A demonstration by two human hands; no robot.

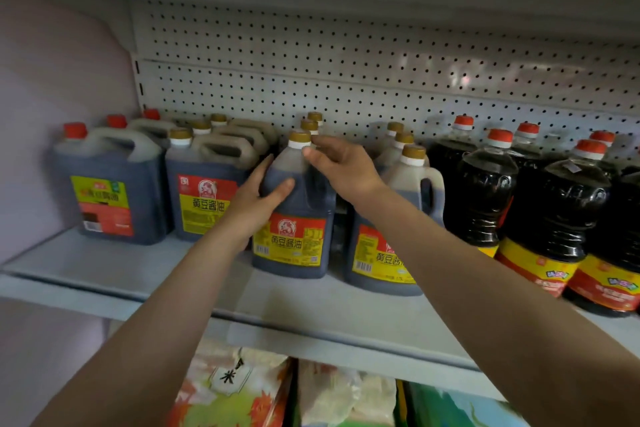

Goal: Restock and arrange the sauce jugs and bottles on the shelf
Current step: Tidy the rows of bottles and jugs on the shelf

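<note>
Item: gold-cap soy jug (292, 218), upright at shelf (104, 274) front, centre row; L hand (258, 198) pressed flat on its left side, R hand (341, 166) curled over shoulder/handle on its right, nearer the cap.

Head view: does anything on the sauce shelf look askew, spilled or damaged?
No spill or damage shows. One oddity: the front gold-capped jug right of the held jug stands turned, its label angled off to the right, while neighbouring labels face forward. Both the left hand and right hand grip the held jug.
</note>
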